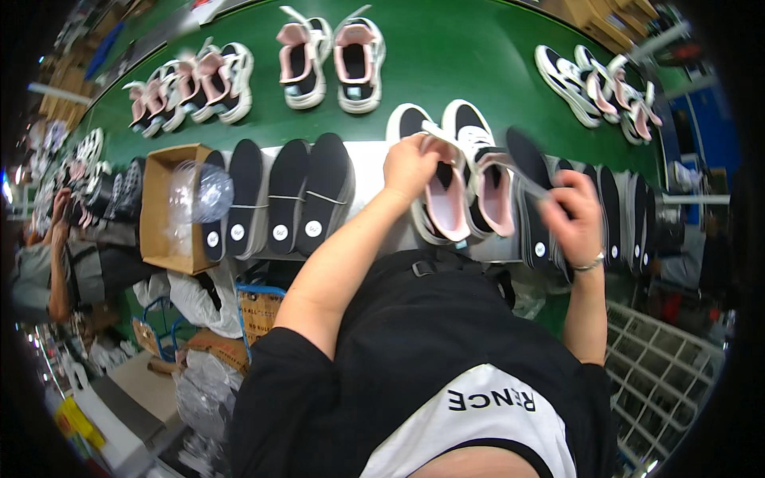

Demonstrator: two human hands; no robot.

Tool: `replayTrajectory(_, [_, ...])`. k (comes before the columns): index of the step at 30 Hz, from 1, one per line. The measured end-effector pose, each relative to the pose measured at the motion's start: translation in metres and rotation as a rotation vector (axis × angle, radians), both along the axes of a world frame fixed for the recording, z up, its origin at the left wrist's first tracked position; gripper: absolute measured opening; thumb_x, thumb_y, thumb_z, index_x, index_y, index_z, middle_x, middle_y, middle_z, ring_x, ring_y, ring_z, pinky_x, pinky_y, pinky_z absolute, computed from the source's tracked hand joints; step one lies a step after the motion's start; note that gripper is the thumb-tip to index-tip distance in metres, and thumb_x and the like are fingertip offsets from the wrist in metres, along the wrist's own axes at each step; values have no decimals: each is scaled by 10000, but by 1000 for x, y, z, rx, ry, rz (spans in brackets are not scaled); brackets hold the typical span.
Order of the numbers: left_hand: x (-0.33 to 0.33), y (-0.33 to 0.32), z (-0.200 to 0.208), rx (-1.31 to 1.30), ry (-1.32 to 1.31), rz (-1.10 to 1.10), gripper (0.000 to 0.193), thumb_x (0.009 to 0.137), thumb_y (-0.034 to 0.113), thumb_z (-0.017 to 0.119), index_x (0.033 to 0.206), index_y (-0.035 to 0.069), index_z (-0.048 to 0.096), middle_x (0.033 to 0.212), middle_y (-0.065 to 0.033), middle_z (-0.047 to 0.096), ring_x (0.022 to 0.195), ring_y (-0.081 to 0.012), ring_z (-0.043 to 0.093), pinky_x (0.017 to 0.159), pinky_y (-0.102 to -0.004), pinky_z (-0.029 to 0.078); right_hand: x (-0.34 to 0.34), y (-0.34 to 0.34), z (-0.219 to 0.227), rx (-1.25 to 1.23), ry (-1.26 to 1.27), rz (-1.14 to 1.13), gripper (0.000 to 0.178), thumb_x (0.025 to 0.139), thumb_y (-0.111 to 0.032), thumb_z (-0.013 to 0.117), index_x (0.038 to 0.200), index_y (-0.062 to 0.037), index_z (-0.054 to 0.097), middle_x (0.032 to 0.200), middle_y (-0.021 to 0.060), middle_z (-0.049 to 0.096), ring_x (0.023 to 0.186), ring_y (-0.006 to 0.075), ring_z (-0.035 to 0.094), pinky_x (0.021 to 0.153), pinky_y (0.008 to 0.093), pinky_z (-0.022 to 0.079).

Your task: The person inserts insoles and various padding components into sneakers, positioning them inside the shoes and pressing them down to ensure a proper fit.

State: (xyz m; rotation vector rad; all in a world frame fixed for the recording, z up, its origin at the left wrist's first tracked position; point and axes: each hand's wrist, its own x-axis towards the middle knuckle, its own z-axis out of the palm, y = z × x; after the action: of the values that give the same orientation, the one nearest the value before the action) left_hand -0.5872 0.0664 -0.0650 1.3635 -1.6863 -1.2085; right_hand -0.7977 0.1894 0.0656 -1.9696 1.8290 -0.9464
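Observation:
Two black-and-white sneakers with pink linings stand side by side in front of me. Inside the left sneaker a pale pink footbed shows. My left hand is closed on the tongue at that shoe's opening. The right sneaker touches it. My right hand is closed on a black insole, blurred by motion, held tilted just right of the right sneaker. Beneath that hand lies a row of black-and-grey insoles, some marked with round white stickers.
Bundled insole stacks lie to the left, beside a cardboard box holding clear plastic. More sneakers stand across the green table. A white wire rack is at lower right. Another person's arm shows at far left.

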Motion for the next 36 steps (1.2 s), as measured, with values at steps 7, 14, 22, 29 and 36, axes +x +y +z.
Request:
replayTrajectory(7, [-3, 4, 4, 183, 52, 49, 233, 744, 270, 528, 811, 65, 616, 683, -100, 623, 654, -221, 608, 611, -296, 452, 90, -24, -32, 438, 644, 390, 89, 670, -91, 524, 707, -63, 600, 839, 92, 503, 713, 244, 572, 590, 336, 489])
replayTrajectory(14, [1, -1, 17, 133, -150, 204, 253, 707, 271, 586, 772, 26, 591, 690, -161, 604, 647, -284, 593, 600, -354, 452, 113, -53, -100, 249, 526, 144, 160, 741, -156, 506, 778, -8, 552, 1023, 161, 495, 812, 267, 545, 652, 347, 482])
replayTrajectory(22, [-1, 2, 8, 48, -160, 197, 243, 773, 288, 553, 737, 47, 557, 689, -140, 606, 669, -292, 592, 598, -353, 437, 78, -11, -34, 525, 739, 199, 304, 659, -311, 618, 825, -76, 521, 792, 85, 525, 776, 226, 535, 662, 361, 411])
replayTrajectory(29, [-3, 13, -20, -92, 76, 66, 234, 790, 217, 535, 895, 13, 493, 833, -157, 585, 786, -329, 567, 673, -368, 434, 97, -43, -72, 467, 669, 344, 130, 678, -96, 523, 746, -48, 622, 821, 113, 580, 805, 236, 569, 643, 333, 483])
replayTrajectory(36, [1, 16, 1, 24, 65, 154, 283, 738, 213, 633, 883, 10, 499, 800, -117, 593, 747, -202, 584, 662, -291, 456, 92, -59, -103, 461, 652, 437, 146, 673, -87, 528, 771, -28, 619, 837, 148, 579, 802, 271, 570, 672, 339, 484])
